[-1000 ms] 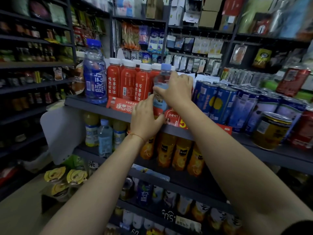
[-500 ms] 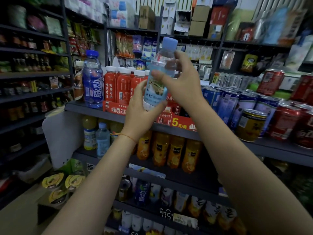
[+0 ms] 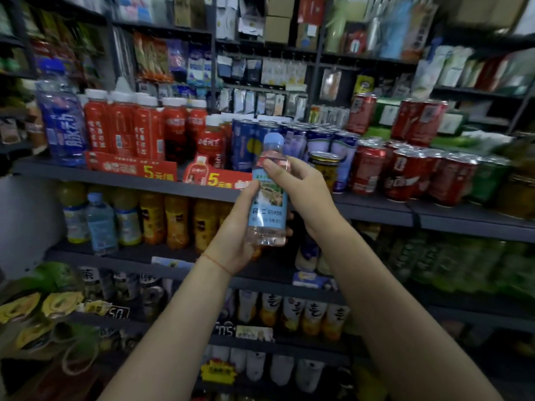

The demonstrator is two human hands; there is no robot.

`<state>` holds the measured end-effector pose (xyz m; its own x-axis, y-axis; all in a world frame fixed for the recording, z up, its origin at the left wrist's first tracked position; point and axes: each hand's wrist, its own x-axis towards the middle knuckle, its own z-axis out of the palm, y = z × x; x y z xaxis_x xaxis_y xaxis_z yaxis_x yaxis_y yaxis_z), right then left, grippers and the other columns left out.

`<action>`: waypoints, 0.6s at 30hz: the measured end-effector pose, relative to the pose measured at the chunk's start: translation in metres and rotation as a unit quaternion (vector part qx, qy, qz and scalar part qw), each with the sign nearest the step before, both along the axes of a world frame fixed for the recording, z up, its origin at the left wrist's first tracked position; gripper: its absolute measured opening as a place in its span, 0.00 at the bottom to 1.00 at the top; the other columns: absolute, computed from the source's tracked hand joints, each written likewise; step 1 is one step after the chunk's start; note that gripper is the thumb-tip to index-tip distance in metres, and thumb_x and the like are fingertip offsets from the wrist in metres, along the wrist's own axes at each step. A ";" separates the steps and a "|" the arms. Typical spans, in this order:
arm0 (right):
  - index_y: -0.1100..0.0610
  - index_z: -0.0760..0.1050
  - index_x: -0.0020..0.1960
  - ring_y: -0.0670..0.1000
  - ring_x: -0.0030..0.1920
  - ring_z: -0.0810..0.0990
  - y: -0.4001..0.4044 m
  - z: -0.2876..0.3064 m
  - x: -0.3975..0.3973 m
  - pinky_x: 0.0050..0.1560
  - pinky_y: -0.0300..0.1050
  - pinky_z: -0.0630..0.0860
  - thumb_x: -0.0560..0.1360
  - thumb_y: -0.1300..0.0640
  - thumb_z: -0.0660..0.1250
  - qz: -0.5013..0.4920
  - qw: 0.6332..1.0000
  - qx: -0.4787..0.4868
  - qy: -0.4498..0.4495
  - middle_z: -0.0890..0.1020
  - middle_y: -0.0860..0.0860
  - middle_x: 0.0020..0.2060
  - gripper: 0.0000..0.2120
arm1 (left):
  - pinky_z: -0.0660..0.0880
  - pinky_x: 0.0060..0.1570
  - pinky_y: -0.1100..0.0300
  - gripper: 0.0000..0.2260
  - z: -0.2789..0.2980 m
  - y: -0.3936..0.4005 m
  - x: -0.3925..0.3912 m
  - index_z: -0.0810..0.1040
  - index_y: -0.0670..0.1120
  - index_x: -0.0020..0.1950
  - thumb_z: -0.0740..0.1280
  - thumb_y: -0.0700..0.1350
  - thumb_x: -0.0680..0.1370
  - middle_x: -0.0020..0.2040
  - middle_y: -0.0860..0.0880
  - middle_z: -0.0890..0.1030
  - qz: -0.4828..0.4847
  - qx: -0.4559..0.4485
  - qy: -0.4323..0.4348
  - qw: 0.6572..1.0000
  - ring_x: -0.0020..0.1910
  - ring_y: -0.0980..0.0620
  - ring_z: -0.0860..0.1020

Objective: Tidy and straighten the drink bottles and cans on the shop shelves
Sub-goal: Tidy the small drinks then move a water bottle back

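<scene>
A small clear water bottle with a pale blue cap and blue label is held upright in front of the shelves. My left hand grips its lower half from the left. My right hand pinches its neck and upper label from the right. Behind it, the top shelf carries red juice bottles, a big blue bottle, blue cans and red cans.
Orange drink bottles and a small water bottle stand on the second shelf. Green bottles fill its right side. Lower shelves hold small bottles. Snack racks and boxes rise behind. Yellow packets sit lower left.
The water bottle left its spot on the top shelf, rose, then came down and toward me in both hands. The view has shifted right and closer.
</scene>
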<state>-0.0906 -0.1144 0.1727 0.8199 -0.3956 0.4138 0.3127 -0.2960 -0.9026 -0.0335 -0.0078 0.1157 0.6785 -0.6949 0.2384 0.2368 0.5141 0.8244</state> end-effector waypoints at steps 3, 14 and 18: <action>0.51 0.77 0.63 0.47 0.52 0.84 -0.043 0.000 -0.049 0.51 0.44 0.81 0.79 0.45 0.67 -0.021 0.999 -0.026 0.014 0.84 0.48 0.54 0.16 | 0.81 0.39 0.52 0.21 0.002 -0.042 -0.046 0.79 0.48 0.62 0.62 0.59 0.76 0.52 0.46 0.84 0.007 0.005 -0.002 1.000 0.45 0.48 0.84; 0.47 0.74 0.52 0.45 0.46 0.81 -0.263 -0.064 -0.298 0.44 0.41 0.77 0.75 0.49 0.73 -0.111 0.986 -0.036 0.123 0.83 0.46 0.48 0.10 | 0.80 0.39 0.53 0.29 -0.014 -0.285 -0.257 0.79 0.42 0.62 0.70 0.60 0.69 0.54 0.40 0.84 0.022 0.107 -0.047 0.993 0.49 0.42 0.84; 0.53 0.76 0.61 0.50 0.55 0.84 -0.337 -0.066 -0.366 0.58 0.52 0.80 0.72 0.55 0.76 -0.139 0.989 0.024 0.049 0.84 0.50 0.54 0.19 | 0.80 0.42 0.55 0.20 -0.001 -0.359 -0.328 0.81 0.43 0.59 0.70 0.54 0.73 0.52 0.43 0.85 -0.009 0.087 -0.103 0.991 0.49 0.46 0.84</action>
<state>-0.4563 -0.4514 0.1067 0.7126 -0.6282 0.3123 0.1349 -0.3141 -0.9397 -0.3616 -0.3672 0.1143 0.6145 -0.7496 0.2458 0.0630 0.3572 0.9319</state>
